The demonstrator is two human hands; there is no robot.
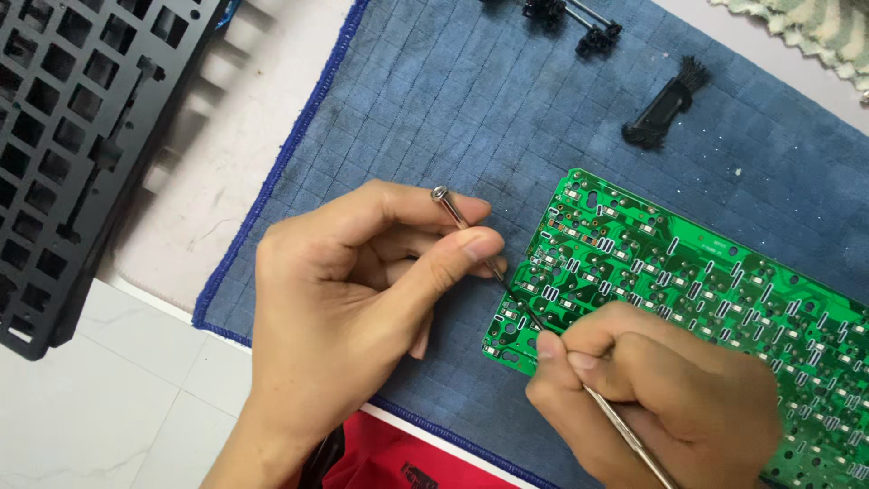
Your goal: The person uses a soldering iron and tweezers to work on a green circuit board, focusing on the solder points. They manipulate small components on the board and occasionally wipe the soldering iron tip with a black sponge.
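Between thumb and forefinger of the left hand (339, 308) a slim metal tool (466, 231) is pinched; a second metal pick (625, 433) is gripped by the right hand (661, 398) (fingers closed) over the green circuit board (688, 272), laid on a blue cloth (471, 100).

Bright, even daylight-like light, no harsh hotspots. Soft shadow under left hand (344, 308) falls on blue cloth (453, 109); short shadow beneath right hand (661, 398) on green circuit board (688, 263). Black keyboard frame (72, 136) casts striped shadow rightward onto pale table (226, 172), so light comes from left. Small glint on metal tool (450, 206) tip. Focus sharp at centre; fingers slightly soft. Frame and towel (815, 32) in corners lightly blurred. Little edge distortion.
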